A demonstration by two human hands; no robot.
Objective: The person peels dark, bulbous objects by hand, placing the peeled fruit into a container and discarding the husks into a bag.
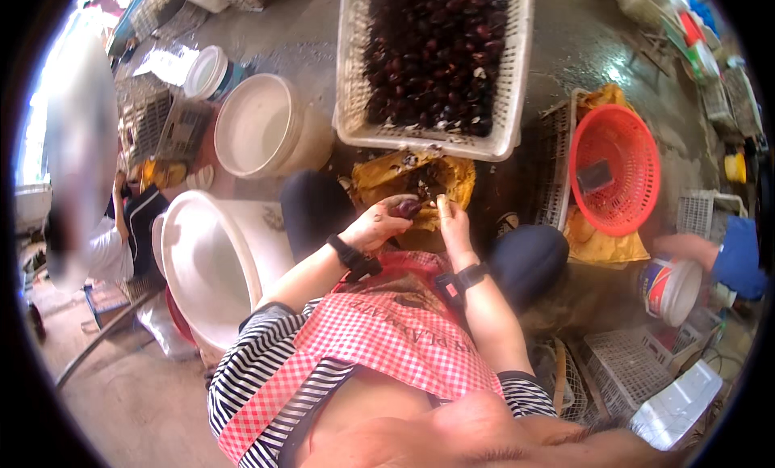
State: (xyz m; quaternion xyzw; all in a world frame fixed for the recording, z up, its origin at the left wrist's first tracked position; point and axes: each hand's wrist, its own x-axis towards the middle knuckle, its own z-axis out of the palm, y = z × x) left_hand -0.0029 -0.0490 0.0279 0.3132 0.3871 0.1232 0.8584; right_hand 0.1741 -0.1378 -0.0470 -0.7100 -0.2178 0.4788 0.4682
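Note:
My left hand (378,226) is closed around a dark reddish-purple, rounded piece (409,209), which pokes out past the fingertips. Just to its right, my right hand (454,226) is pinched, with thumb and forefinger together; whatever sits between them is too small to name. The hands are a little apart, above a yellow sack (460,176) strewn with dark scraps. Beyond it stands a white slotted crate (518,80) filled with many similar dark reddish pieces, among them some pale bits. Both wrists wear black bands.
White buckets (211,266) stand on my left, another (257,125) farther off. At the right, a red colander (617,169) holding a small dark object rests over a crate and yellow sacking. A co-worker's blue-sleeved arm (739,258) reaches toward a small white pail (672,290). Grey crates (626,371) lie lower right.

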